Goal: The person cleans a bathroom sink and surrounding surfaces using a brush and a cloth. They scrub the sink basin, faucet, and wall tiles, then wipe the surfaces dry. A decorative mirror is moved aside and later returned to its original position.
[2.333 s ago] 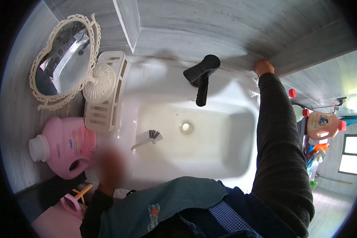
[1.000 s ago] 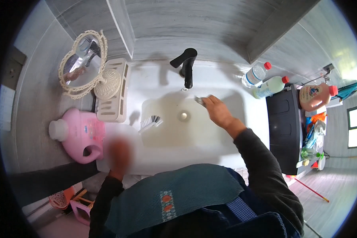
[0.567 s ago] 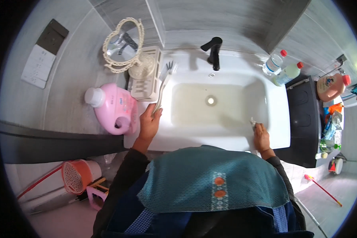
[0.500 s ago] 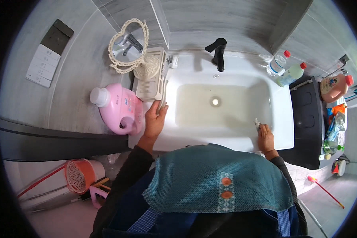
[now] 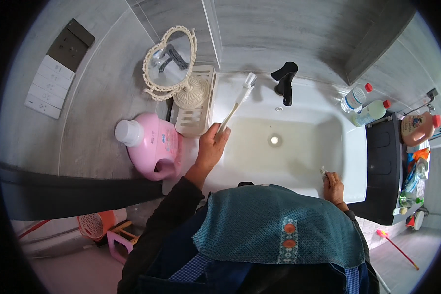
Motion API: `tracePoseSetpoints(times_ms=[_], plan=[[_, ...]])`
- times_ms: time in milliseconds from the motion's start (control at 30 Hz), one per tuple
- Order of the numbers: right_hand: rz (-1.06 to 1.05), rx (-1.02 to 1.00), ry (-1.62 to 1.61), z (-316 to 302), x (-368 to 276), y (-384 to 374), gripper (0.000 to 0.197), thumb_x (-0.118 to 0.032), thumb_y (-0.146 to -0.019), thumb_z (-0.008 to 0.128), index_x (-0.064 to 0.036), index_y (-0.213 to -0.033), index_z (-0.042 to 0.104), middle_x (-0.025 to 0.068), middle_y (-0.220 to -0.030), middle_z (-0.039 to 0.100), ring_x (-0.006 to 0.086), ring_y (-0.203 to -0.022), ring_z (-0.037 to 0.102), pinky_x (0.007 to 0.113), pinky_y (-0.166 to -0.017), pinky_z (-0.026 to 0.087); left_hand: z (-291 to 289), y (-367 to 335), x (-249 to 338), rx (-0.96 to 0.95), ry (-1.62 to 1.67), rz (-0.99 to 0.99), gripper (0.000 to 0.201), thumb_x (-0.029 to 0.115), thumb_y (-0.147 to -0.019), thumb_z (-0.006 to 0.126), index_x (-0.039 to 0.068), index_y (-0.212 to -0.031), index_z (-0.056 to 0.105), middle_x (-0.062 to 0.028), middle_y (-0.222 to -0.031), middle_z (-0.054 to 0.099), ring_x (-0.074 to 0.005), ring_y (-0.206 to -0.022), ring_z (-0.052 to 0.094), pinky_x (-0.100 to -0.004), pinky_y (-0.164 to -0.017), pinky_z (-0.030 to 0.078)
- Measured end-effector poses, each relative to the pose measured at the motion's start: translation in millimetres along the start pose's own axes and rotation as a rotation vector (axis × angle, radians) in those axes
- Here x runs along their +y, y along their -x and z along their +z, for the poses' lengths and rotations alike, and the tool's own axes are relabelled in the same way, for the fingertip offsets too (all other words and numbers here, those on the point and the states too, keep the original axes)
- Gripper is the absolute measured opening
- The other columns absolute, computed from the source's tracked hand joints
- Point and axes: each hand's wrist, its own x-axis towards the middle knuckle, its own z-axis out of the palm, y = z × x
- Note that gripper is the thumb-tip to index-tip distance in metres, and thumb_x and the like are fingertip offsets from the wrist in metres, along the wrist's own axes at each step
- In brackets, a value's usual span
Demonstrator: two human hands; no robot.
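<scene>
Pink detergent jug sits just left of your left hand, whose fingers wrap the lower handle of a white brush, bristles angled up over the sink rim. Over on the right, your right hand pinches something small at the front edge, can't tell what.

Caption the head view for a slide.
Left hand holds a brush over the white sink; right hand rests on its front rim.
</scene>
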Motion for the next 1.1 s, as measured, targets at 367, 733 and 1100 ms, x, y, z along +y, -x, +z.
tracePoseSetpoints(times_ms=[367, 733, 1100], plan=[[-0.076, -0.042, 0.139, 8.1, -5.6, -18.3, 0.025, -0.006, -0.084, 0.058, -0.0074, -0.109, 0.060, 0.0098, -0.092, 0.058, 0.0305, -0.079, 0.060, 0.039, -0.067, 0.050, -10.5, -28.7, 7.3, 0.304, -0.366, 0.262, 0.025, 0.019, -0.080, 0.071, -0.002, -0.076, 0.057, -0.0141, -0.084, 0.056, -0.0278, -0.076, 0.055, -0.0371, -0.067, 0.044], [-0.220, -0.646, -0.137, 34.2, -68.2, -115.1, 0.026, -0.029, -0.096, 0.045, -0.0088, -0.109, 0.055, 0.0179, -0.085, 0.063, 0.0368, -0.080, 0.061, 0.044, -0.069, 0.050, -33.3, -101.9, -32.0, 0.490, -0.800, 0.117, 0.033, 0.036, -0.083, 0.064, 0.026, -0.114, 0.067, -0.0304, -0.135, 0.036, -0.0465, -0.129, 0.028, -0.0512, -0.108, 0.022], [0.325, -1.193, -1.216, 138.6, -243.8, -233.3, 0.095, -0.051, -0.087, 0.060, 0.0061, -0.144, 0.010, 0.0193, -0.141, 0.037, 0.0290, -0.124, 0.044, 0.038, -0.096, 0.044, -46.4, -134.2, -40.0, 0.474, -0.465, 0.207, 0.034, 0.027, -0.088, 0.059, 0.009, -0.117, 0.062, -0.0179, -0.110, 0.064, -0.0365, -0.103, 0.058, -0.0422, -0.094, 0.040]])
